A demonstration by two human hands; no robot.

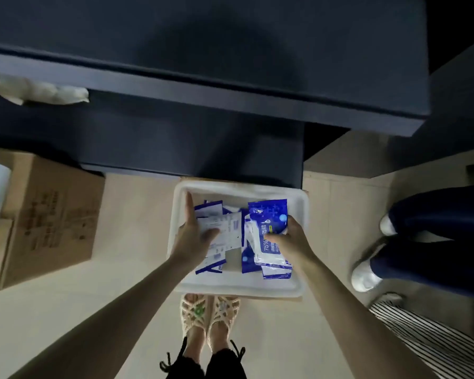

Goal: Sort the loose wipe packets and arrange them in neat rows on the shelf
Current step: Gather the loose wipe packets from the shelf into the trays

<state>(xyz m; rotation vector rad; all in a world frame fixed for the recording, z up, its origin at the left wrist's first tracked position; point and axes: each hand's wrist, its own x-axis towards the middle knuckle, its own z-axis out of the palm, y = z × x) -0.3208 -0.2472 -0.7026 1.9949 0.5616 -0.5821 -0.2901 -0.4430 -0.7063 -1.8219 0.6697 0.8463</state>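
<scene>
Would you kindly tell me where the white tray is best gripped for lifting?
Probably grip the white tray by its broad rim at the left and right sides, one hand each, fingers hooking under from outside: the lip flares outward all round, and loose packets fill the middle.

One white tray (238, 289), one cardboard box (47, 214), perhaps eight overlapping wipe packets (268, 212).
</scene>
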